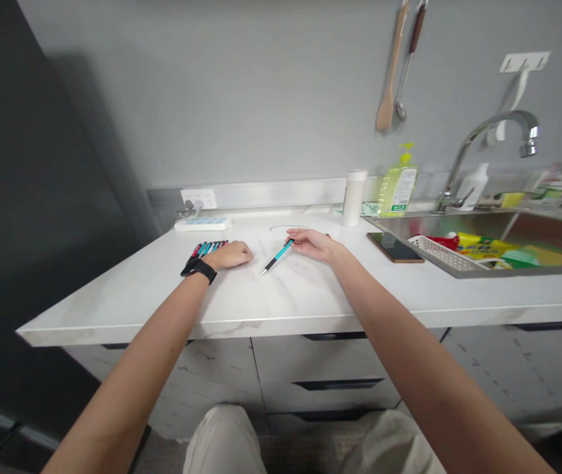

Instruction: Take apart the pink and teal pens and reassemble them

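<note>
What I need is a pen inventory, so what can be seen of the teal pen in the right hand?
The teal pen is slim and looks plastic, with a teal barrel, a dark pointed end and a reddish top. It slants from upper right to lower left. Its top is pinched by the right hand and its dark point is down at the white counter, though contact there is unclear. It is apart from the row of pens by the left hand.
</note>
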Action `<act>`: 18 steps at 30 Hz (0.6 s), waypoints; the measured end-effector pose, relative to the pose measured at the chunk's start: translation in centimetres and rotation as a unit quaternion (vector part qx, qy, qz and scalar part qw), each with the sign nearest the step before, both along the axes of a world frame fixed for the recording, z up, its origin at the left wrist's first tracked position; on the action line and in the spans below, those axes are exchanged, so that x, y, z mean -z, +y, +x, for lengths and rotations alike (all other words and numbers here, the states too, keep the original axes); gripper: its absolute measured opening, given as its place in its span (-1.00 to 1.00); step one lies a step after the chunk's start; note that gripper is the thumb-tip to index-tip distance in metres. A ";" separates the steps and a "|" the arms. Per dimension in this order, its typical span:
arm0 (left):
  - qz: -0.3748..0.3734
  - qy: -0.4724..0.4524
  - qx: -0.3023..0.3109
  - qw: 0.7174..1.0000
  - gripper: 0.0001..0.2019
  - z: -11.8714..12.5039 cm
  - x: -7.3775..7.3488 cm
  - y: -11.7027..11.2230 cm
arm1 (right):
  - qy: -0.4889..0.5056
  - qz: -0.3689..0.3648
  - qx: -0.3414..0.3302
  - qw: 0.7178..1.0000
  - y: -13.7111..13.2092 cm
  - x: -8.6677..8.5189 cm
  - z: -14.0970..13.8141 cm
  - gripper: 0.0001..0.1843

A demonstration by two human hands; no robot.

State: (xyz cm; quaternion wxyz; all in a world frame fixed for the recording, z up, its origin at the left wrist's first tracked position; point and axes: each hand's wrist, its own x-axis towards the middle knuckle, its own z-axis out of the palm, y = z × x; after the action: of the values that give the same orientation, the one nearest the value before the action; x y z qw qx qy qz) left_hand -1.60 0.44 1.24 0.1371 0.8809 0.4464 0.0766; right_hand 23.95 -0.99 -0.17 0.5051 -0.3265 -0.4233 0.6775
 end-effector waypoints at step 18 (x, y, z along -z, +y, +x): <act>-0.002 0.016 -0.003 1.000 -0.84 0.4 -0.7 -0.7 | -0.407 0.133 0.332 0.840 2.2 0.4 2.1 -0.91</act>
State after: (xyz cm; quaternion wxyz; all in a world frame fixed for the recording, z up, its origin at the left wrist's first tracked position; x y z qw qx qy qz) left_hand -1.19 -0.25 1.91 0.1312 0.8805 0.4514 0.0618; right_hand 26.03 1.25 -0.59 0.5210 -0.6234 -0.5430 0.2123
